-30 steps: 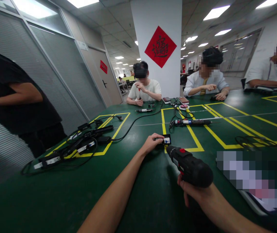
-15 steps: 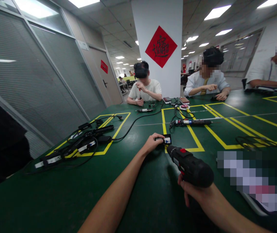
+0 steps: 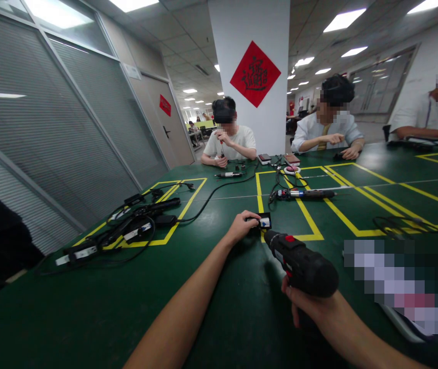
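My right hand is closed around the handle of a black cordless drill with red accents. Its chuck end points forward and left, close to a small black box-like part with a white and blue piece in it. My left hand grips that small part from its left side, fingers over its edge, against the green table. Whether the drill's tip touches the part I cannot tell. Most of my right hand's fingers are hidden beneath the drill.
Black cabled devices lie in a yellow-taped area at left. Ahead is a pen-shaped electric tool with cables; a similar tool lies farther back. A blurred-out object sits at right. Several people sit across the table.
My hands, the drill and the small part hold nearly the same positions. At the far left, a dark-clothed figure has shifted slightly left.
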### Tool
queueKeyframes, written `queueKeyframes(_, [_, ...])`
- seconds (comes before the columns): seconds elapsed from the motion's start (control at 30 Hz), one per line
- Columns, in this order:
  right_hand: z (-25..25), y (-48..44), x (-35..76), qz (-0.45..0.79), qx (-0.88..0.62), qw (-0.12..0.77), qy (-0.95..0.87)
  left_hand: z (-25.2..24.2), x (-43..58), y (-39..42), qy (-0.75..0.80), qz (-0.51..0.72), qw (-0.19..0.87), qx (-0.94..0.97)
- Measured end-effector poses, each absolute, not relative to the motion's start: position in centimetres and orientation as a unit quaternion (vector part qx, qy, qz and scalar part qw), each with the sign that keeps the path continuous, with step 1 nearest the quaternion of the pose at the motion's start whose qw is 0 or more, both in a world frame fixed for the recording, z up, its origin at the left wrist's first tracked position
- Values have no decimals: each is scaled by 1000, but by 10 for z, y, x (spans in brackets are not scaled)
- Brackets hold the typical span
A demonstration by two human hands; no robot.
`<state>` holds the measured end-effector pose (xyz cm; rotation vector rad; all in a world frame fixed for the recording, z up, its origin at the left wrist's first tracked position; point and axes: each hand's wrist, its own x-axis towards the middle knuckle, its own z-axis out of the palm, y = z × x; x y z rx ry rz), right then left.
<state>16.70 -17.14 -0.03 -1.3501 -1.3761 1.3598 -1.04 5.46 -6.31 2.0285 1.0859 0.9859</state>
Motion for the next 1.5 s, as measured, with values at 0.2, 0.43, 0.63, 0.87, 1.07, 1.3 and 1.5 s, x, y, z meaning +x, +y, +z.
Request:
queueKeyframes(0.2, [2,-172,169,537,-529,377,-539,-63,-9,54,414,372,313,770])
queueKeyframes(0.43, [12,-174,165,535,-525,408,-521,-57,-13,49,399,362,324,778])
queueKeyframes(0.63, [13,-173,164,524,-541,404,-519,-54,-13,48,395,356,330,780])
queueKeyframes(0.87, [13,-174,164,530,-537,399,-521,-59,-14,51,382,367,341,776])
queueKeyframes(1.07, [11,-172,164,538,-529,404,-517,-58,-13,49,391,370,340,771])
queueKeyframes(1.3, [15,-173,164,534,-537,398,-518,-56,-13,47,386,375,345,769])
queueKeyframes(1.5, [7,-173,166,539,-539,383,-522,-56,-13,48,392,371,340,770])
